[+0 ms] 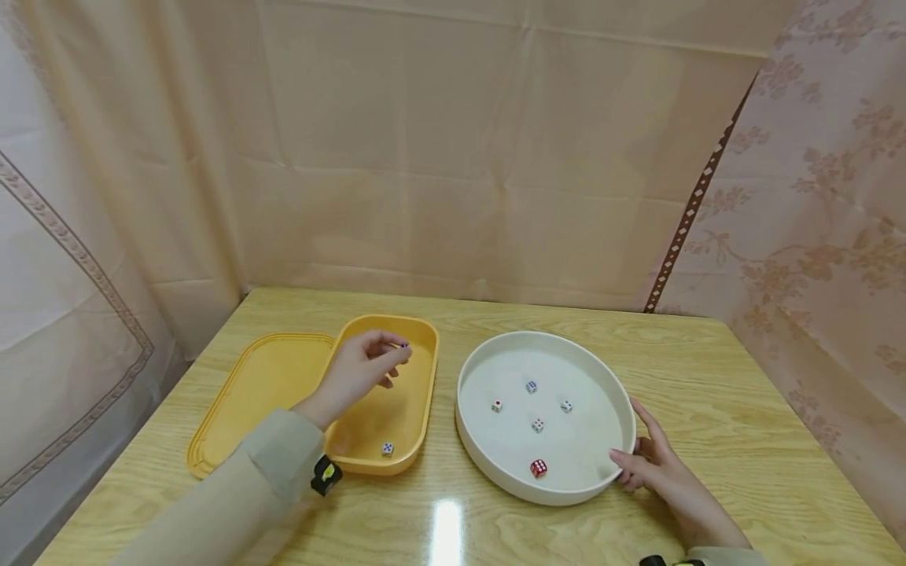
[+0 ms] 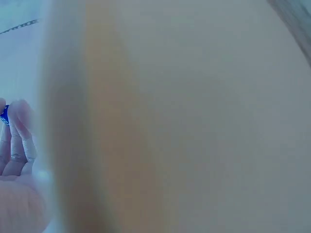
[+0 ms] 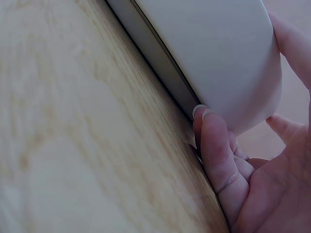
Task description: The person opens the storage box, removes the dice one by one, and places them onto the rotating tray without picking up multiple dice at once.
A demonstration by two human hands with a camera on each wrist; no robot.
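Over the yellow box [image 1: 425, 377], my left hand [image 1: 362, 363] pinches a blue die [image 1: 404, 345] between thumb and fingertips. In the left wrist view that blue die [image 2: 5, 115] shows at the far left edge; a blurred sleeve fills most of the picture. One white die with blue pips [image 1: 388, 449] lies in the near end of the box. My right hand [image 1: 654, 462] grips the right side of the round white tray [image 1: 470, 456], thumb over the rim and fingers against the outer wall. Several white dice [image 1: 538, 425] and a red die [image 1: 539, 468] lie in the tray.
A flat yellow lid [image 1: 272, 377] lies left of the box, partly behind the left arm. Everything stands on a wood-grain table [image 1: 679, 354]. A beige cloth [image 1: 453, 157] hangs along the back edge, with patterned cloth [image 1: 835, 196] at the right.
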